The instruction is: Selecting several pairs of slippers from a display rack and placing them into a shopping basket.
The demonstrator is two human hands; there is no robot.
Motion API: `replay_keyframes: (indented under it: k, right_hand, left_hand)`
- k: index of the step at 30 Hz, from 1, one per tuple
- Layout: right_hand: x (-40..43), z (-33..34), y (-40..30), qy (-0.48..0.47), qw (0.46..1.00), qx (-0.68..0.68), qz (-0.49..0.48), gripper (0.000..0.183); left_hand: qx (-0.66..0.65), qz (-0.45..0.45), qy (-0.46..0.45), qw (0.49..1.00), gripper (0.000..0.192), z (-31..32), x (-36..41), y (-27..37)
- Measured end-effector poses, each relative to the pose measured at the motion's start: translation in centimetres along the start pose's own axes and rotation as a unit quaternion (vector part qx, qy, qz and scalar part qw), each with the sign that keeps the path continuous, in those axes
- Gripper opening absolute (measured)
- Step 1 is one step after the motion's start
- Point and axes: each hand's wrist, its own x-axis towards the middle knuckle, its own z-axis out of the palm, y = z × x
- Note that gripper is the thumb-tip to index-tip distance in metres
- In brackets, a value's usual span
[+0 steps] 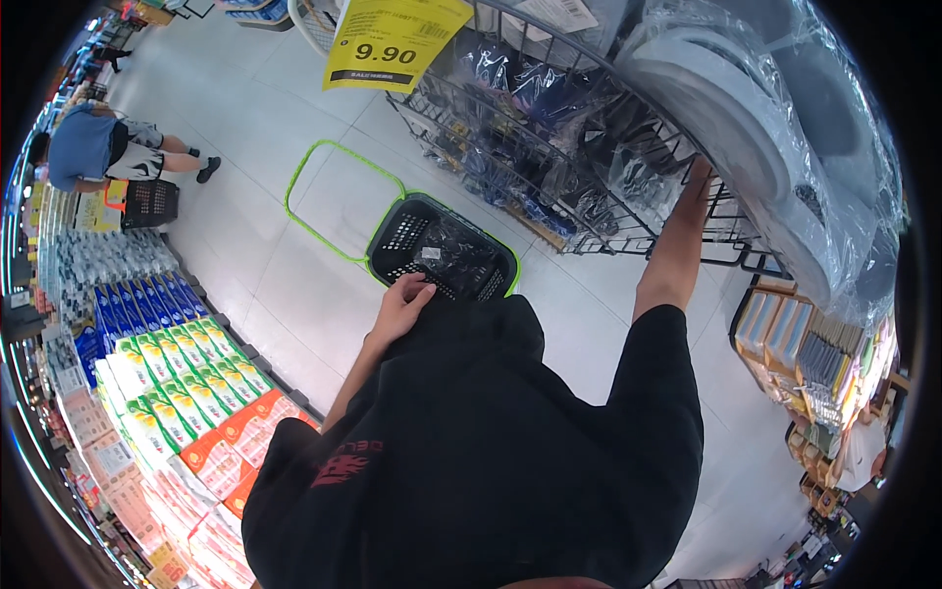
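My left hand (pixel 406 300) hangs in front of my dark top with loosely curled fingers and nothing visible in it. Just beyond it, a black shopping basket (pixel 388 259) with a green rim stands on the floor, its long green handle (pixel 292 177) folded outward. Inside lies a dark item in clear plastic (pixel 467 254) with a small white label. My right arm reaches into a black wire display bin (pixel 618 239) filled with dark plastic-wrapped goods (pixel 533 92). The right hand (pixel 699 175) is mostly hidden there by wires and a large grey plastic-wrapped item (pixel 706 110).
A yellow price sign (pixel 397 40) hangs on the bin. Stacked tissue packs (pixel 184 375) line the left side. A person in a blue shirt (pixel 81 147) bends over another black basket (pixel 151 202). Folded textiles (pixel 839 353) fill a right-hand shelf; another person (pixel 861 453) is beyond.
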Motion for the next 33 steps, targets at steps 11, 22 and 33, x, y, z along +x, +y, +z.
replay_keyframes:
  k: [11, 22, 33]
  right_hand:
    - [0.2, -4.0, 9.4, -0.087, 0.994, 0.036, 0.048, 0.043]
    - [-3.3, -0.4, -6.9, -0.036, 0.996, 0.034, 0.068, 0.049]
    - [-2.5, 0.5, -3.9, -0.012, 0.991, 0.096, 0.092, 0.051]
  left_hand:
    - [-0.009, -0.006, -0.009, 1.000, 0.042, 0.6, 1.3, -0.2]
    - [-0.006, -0.004, -0.013, 1.000, 0.042, 0.4, 1.1, 0.4]
    - [-0.016, 0.009, -0.006, 1.000, 0.041, 0.3, 1.2, -1.0]
